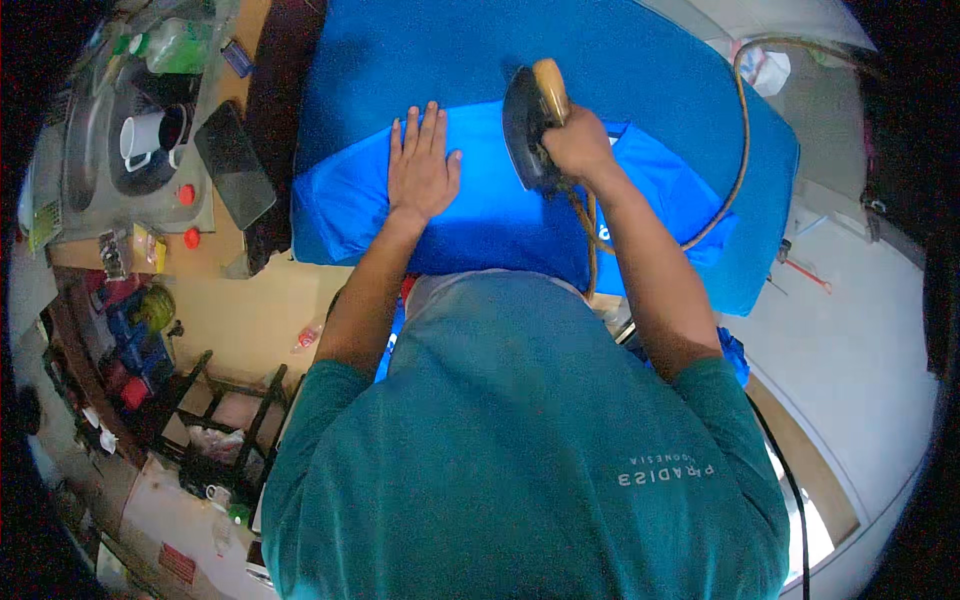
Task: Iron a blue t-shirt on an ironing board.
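Note:
A bright blue shirt (480,217) lies spread across a darker blue padded ironing surface (450,52). My right hand (581,146) grips the handle of a clothes iron (529,135) with a dark body and a wooden-looking grip. The iron rests on the shirt near its upper edge; its soleplate is hidden. My left hand (424,165) lies flat on the shirt, left of the iron, fingers pointing away from me and slightly apart. One sleeve (337,199) of the shirt extends to the left. Its collar (615,135) shows just right of my right hand.
The iron's brown cord (742,142) loops over the right side, passing under my right forearm. To the left, a counter (225,247) holds a dark tablet-like slab (236,165) beside a sink (82,180) with a white mug (142,135). A dark rack (232,412) stands lower left.

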### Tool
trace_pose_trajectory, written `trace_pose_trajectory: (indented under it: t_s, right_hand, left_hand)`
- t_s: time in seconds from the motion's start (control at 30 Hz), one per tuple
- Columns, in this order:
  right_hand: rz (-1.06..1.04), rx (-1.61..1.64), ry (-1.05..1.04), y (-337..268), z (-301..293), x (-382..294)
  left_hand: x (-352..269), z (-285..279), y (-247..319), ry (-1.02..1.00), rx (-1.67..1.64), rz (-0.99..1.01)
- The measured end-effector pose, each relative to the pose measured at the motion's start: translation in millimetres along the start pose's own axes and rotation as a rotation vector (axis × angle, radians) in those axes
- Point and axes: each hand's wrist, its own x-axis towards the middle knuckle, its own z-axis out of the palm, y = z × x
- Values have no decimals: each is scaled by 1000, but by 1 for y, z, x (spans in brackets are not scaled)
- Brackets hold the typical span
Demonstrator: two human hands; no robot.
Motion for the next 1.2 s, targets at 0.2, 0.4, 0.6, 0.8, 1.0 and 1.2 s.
trace_pose_trajectory:
  t_s: [0.2,0.4,0.6,0.8,1.0,1.2]
  right_hand:
    - [-135,-140,86,6,7,13]
    - [-247,-63,227,6,19,-13]
    - [-221,-31,-111,-33,22,-23]
    - [-597,-403,-240,-62,73,-74]
    - [-544,-359,-39,-105,68,-1]
    - [-722,-553,-561,-105,77,-52]
  left_hand:
    - [-23,-19,-15,60,-46,-82]
    - [-111,-50,-38,224,59,-518]
    - [-175,-54,-32,324,-444,-1305]
    - [-177,-47,-32,324,-509,-1417]
    - [-182,-21,-57,434,-845,-1451]
    - [-181,-37,-50,473,-686,-1396]
